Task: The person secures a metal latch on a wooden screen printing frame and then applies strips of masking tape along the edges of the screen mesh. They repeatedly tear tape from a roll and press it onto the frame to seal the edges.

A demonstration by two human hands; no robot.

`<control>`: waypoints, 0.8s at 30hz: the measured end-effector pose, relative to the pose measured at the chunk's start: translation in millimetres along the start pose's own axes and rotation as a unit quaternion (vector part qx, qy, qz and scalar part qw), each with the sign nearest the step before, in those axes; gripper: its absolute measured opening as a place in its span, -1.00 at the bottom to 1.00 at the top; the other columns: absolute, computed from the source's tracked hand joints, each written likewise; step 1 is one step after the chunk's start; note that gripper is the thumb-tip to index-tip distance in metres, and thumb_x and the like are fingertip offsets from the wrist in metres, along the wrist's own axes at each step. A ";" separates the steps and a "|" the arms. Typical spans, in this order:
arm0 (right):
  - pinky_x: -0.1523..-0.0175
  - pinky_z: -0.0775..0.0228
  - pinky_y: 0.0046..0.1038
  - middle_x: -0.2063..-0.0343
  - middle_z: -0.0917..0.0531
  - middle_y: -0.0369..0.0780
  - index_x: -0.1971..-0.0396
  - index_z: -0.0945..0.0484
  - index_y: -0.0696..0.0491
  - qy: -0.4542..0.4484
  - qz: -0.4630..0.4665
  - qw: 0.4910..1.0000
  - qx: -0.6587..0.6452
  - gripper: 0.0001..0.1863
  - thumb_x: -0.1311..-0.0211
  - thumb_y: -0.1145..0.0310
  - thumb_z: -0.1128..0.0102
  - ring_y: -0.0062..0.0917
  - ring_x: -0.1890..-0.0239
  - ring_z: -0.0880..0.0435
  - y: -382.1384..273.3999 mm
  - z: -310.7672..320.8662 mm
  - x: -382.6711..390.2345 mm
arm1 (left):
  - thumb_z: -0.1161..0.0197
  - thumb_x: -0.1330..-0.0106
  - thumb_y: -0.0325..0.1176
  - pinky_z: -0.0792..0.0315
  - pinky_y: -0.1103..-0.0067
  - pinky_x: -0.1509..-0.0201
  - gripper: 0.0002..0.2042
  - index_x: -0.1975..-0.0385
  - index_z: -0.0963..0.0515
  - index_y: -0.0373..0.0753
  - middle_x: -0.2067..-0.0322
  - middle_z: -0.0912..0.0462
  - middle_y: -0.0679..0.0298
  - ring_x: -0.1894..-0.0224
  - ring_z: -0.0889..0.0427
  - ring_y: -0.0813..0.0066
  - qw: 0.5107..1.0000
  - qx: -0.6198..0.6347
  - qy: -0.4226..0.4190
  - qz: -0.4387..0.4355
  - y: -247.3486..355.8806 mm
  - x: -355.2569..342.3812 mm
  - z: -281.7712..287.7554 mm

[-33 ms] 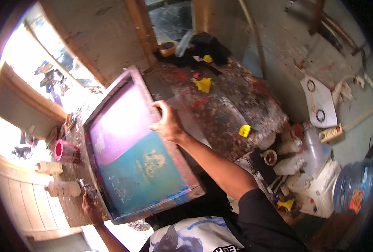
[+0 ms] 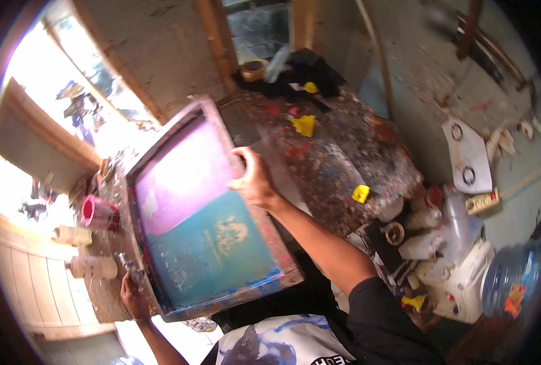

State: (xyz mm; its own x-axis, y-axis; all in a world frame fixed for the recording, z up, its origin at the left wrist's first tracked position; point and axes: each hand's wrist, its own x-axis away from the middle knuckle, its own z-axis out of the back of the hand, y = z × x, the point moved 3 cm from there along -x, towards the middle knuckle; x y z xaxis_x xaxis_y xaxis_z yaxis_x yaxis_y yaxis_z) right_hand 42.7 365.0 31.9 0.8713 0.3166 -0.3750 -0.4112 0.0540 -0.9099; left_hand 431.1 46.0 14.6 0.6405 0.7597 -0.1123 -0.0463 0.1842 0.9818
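Curling over its edge, the right hand [image 2: 256, 182] grips the framed screen [image 2: 203, 213].

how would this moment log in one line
right hand: gripping framed screen; left hand: holding metal tool; screen: tilted, pink and teal; red cup: left of screen

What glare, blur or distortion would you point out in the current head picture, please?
Head view: the left opening is blown out nearly white; glare whitens the purple part of the framed screen; the wooden beam bows with the fisheye lens; the corners fall to black.
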 end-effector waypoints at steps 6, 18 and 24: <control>-0.23 -0.31 -0.41 0.08 -0.57 -0.16 0.00 -0.46 0.15 -0.016 -0.063 0.997 -0.042 -0.40 0.21 0.56 -0.31 -0.40 -0.07 -0.52 39.5 0.6 32.0 | -0.10 -0.46 -0.29 -0.40 0.72 0.16 -0.72 0.10 -0.58 -0.41 0.29 -0.66 0.30 0.30 -0.57 0.62 0.997 0.042 -0.020 0.068 7.1 6.3 -21.6; -0.21 -0.31 -0.42 0.13 -0.57 -0.21 0.08 -0.48 0.16 -0.042 -0.088 0.995 -0.014 -0.52 0.15 0.61 -0.25 -0.47 -0.02 -0.52 55.9 -4.4 28.7 | -0.17 -0.41 -0.33 -0.41 0.71 0.27 -0.77 0.16 -0.63 -0.37 0.37 -0.67 0.38 0.36 -0.56 0.70 0.996 0.028 -0.017 0.083 -5.3 -5.4 -20.5; -0.18 -0.31 -0.45 0.14 -0.56 -0.24 0.09 -0.49 0.15 -0.039 -0.109 0.992 -0.044 -0.53 0.14 0.62 -0.25 -0.49 0.00 -0.51 59.2 -10.3 27.1 | -0.14 -0.43 -0.32 -0.45 0.70 0.23 -0.76 0.14 -0.64 -0.35 0.34 -0.69 0.35 0.33 -0.60 0.67 0.997 0.035 -0.013 0.074 -1.7 -7.4 -15.5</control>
State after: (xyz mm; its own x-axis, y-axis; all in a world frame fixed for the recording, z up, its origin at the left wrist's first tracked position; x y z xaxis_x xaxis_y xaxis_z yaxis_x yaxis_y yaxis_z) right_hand 44.7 367.0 -34.0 0.9125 0.3785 -0.1554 -0.1868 0.0474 -0.9813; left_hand 414.6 49.7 11.4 0.6503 0.7588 0.0368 -0.0879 0.0270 0.9958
